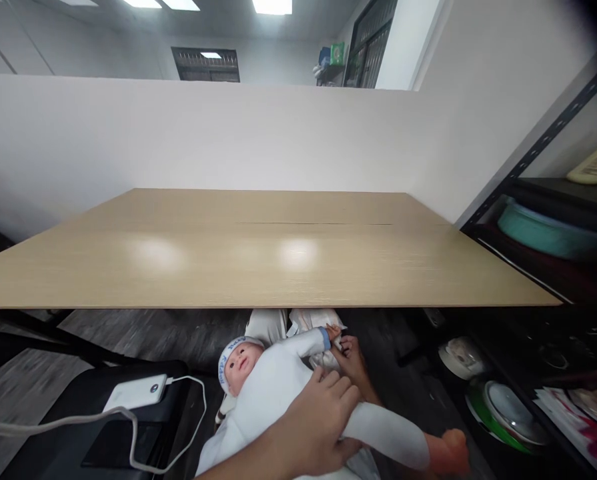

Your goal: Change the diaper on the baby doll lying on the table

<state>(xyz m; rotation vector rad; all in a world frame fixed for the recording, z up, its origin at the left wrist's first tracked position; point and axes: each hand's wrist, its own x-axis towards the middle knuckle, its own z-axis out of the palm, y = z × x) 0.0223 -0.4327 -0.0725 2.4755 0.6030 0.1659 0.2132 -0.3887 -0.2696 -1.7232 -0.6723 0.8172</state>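
Observation:
A baby doll [278,373] in white clothes and a white cap with blue lettering lies face up across my lap, below the table edge. My left hand [321,420] lies curled over the doll's hip and the top of its white-clad leg, gripping there. Farther forward, beside the doll's small hand, my right hand [351,357] has its fingers bent around the edge of a crumpled white diaper [315,320] with a faint pinkish print. Part of the diaper is hidden under the doll's sleeve and the table. The doll's bare foot [448,452] points right.
A wooden table [258,267] spans the view just above my hands. At left, a white power bank [135,393] with a cable [133,433] rests on a black seat [43,427]. On the right, a dark shelf holds a teal basin [553,230] and a green-rimmed lidded container [508,413].

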